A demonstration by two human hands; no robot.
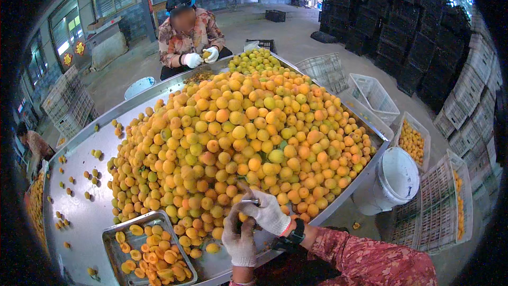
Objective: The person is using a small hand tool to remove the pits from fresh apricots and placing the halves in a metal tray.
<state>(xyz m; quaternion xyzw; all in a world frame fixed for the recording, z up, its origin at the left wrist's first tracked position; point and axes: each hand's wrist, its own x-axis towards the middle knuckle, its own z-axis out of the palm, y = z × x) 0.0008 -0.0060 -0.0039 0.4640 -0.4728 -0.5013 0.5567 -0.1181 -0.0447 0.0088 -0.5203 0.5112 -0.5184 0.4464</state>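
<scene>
A large heap of apricots (238,131), yellow-orange with some greenish ones, covers much of the metal table (79,127). At its near edge my left hand (240,244), in a whitish knit glove, has its fingers curled around an apricot (242,217), mostly hidden by the fingers. Just above it, my gloved right hand (270,211) grips a small metal tool (251,201); its exact kind is not clear. To the left of my hands a metal tray (107,246) holds halved apricots (158,258), cut faces showing on several.
Across the table a person (192,35) in white gloves holds a fruit. A white bucket (399,174) and plastic crates (424,206) stand beyond the right edge. Black crates (397,28) are stacked behind. Loose apricots (95,153) lie scattered on the table's left side.
</scene>
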